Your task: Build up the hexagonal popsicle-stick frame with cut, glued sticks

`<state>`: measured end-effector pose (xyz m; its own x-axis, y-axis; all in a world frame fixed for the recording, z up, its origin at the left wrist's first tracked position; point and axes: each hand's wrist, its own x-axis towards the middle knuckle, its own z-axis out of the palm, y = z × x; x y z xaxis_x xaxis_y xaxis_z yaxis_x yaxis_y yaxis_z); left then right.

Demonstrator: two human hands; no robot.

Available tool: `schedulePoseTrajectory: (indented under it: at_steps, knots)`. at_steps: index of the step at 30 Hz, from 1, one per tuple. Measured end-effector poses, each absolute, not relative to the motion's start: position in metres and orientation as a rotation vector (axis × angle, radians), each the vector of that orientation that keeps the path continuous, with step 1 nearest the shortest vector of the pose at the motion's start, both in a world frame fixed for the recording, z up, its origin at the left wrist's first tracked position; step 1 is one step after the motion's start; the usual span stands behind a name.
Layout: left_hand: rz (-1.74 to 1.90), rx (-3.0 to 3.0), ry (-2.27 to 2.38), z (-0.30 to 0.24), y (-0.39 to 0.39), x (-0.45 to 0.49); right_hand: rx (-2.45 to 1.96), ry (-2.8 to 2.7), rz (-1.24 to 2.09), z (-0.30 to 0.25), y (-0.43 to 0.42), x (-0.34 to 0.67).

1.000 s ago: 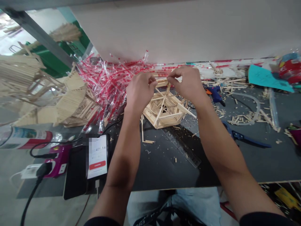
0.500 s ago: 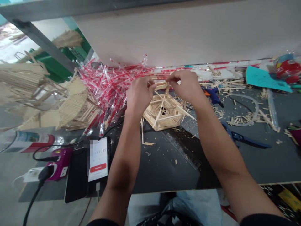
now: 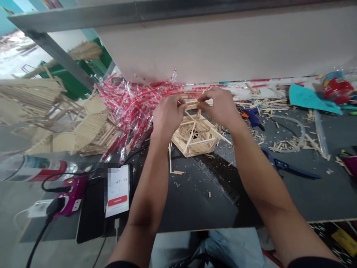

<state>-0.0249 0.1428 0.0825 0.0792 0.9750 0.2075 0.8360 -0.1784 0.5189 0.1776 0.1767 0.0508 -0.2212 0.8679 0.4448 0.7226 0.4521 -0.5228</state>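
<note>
A six-sided frame of thin wooden sticks [image 3: 199, 143], stacked in layers with spokes across its top, sits on the dark table. My left hand [image 3: 170, 113] is at its far left side, thumb and fingers pinched on the end of a wooden stick. Across from it, my right hand [image 3: 219, 106] pinches at the far corner, where a stick stands up and meets the same crosswise stick [image 3: 192, 107]. The fingertips partly hide the joint. One loose stick [image 3: 220, 135] juts out over the frame's right side.
Red-and-clear plastic wrappers [image 3: 134, 108] pile up behind on the left, beside stick-built pieces [image 3: 89, 130]. A clear ruler [image 3: 220, 182] lies in front. Rightward are a blue glue gun [image 3: 252, 117], blue-handled cutters [image 3: 292, 169] and stick scraps. A phone [image 3: 118, 190] lies left.
The whole view has shifted slightly, so things sit a little lower in it. Both hands keep their pinch at the frame's far edge, with hardly any movement.
</note>
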Motion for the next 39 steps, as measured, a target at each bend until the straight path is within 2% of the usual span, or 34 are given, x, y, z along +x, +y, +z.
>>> schedulePoseTrajectory:
  at_steps: [28,39]
  knots:
    - [0.882,2.075,1.730,0.075,0.151,-0.039,-1.437,-1.911,0.390,0.082,0.160,0.191]
    - [0.817,2.090,1.769,0.081,0.148,-0.036,-1.411,-1.653,0.448,0.081,0.161,0.195]
